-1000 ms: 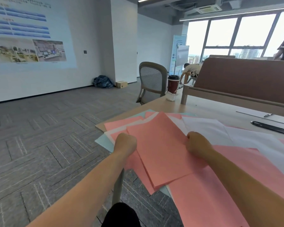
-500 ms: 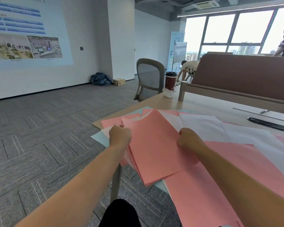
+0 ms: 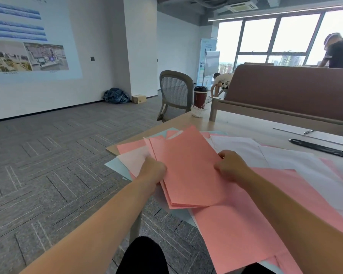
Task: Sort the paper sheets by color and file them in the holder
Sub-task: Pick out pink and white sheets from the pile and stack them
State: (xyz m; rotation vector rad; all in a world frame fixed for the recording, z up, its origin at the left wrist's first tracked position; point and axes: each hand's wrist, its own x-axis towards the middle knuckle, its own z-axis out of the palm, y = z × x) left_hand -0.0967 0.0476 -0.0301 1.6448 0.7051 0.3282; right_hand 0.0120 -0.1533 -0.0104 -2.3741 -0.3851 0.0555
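Desk: light wood (image 3: pixel 242 125), strewn with loose pink, white and pale blue sheets (image 3: pixel 238 147); grey patterned carpet (image 3: pixel 57 155) beside it.
Pink stack: salmon sheets (image 3: pixel 188 171), far corners fanned, held just above the litter at the desk's left corner.
Hands: left hand (image 3: pixel 153 171) curls round the stack's left edge; right hand (image 3: pixel 230 167) pinches its right edge.
Cup: dark red (image 3: pixel 200 95), black lid on, at the far desk edge; contents hidden.

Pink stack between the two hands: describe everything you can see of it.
The pink stack is several salmon-pink paper sheets, roughly aligned, their edges stepped slightly at the near end and far-left corner. The top sheet looks plain. The left hand grips its left edge and the right hand its right edge. It lies tilted over loose sheets, pink, white and pale blue, spread on the table.
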